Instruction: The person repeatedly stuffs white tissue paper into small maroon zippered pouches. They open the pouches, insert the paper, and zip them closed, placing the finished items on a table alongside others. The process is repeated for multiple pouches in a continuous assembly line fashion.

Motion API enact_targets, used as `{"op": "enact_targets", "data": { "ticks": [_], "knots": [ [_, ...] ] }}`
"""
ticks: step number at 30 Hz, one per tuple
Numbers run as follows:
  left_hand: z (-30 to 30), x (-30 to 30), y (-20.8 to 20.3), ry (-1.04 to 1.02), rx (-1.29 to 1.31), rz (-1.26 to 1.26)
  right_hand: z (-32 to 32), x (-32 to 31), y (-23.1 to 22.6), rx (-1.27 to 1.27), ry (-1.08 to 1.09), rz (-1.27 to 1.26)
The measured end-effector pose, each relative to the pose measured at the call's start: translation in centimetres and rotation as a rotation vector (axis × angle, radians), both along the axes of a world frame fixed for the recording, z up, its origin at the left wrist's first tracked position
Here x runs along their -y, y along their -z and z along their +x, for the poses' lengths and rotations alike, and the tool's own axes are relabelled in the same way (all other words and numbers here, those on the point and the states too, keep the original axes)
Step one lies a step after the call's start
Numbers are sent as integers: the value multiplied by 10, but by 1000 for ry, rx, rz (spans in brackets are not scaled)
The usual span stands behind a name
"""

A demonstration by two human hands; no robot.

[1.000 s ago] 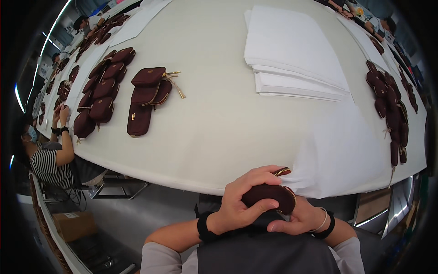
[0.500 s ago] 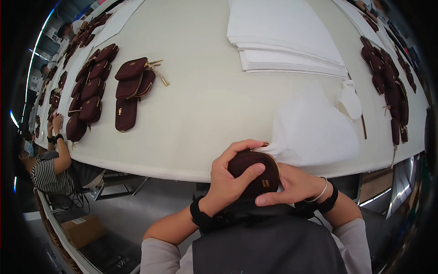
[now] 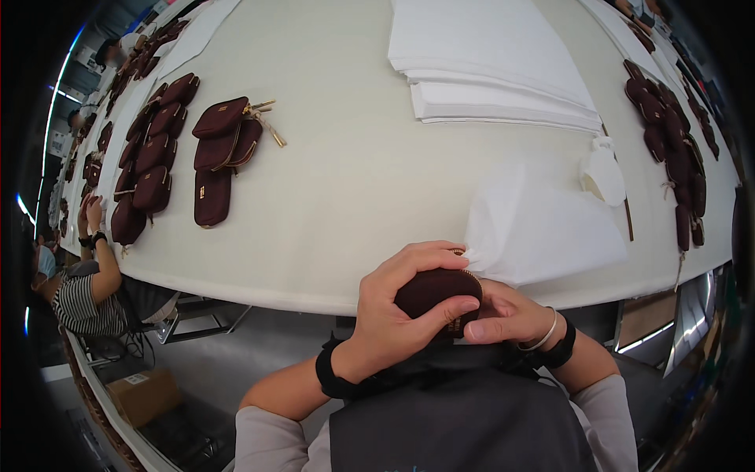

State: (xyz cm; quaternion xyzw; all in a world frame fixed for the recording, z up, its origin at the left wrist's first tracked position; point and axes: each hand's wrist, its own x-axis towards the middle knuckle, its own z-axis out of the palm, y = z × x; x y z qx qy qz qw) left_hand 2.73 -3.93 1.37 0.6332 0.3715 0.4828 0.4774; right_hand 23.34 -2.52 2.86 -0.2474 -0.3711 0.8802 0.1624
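Observation:
A dark maroon zip pouch [image 3: 429, 295] with gold zip teeth is held above my lap, just off the table's near edge. My left hand [image 3: 397, 303] wraps it from the left, thumb across its front and fingers over the top. On its right side is my right hand [image 3: 515, 315], thumb at the lower edge; its other fingers are partly hidden behind the pouch. A crumpled end of thin white tissue paper [image 3: 543, 228] meets the zip opening under my left fingertips. The sheet spreads over the table to the right. How far it goes inside is hidden.
A few maroon pouches with gold pulls [image 3: 220, 149] lie on the white table [image 3: 330, 197], left of middle. Rows of pouches [image 3: 153, 157] stand further left, more pouches [image 3: 668, 134] at right. White paper sheets [image 3: 487, 47] are stacked at the back. A co-worker [image 3: 86, 283] sits far left.
My left thumb has slid right across the pouch front, and the pouch has tilted so less of its face shows. My right thumb has come up closer. The tissue paper has shifted slightly.

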Motion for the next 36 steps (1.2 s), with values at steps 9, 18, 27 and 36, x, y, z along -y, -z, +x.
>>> {"op": "enact_targets", "data": {
  "ticks": [9, 18, 27, 36],
  "knots": [
    [-15, -12, 4, 98, 53, 71, -1, 0, 13, -192, 278, 65],
    [17, -11, -9, 268, 263, 161, 12, -3, 23, -305, 189, -52],
    [6, -27, -24, 112, 342, -178, 5, -20, -4, -179, 173, 209],
    [12, -21, -18, 189, 435, -273, 38, -40, -28, 240, -117, 1073]
  ]
}}
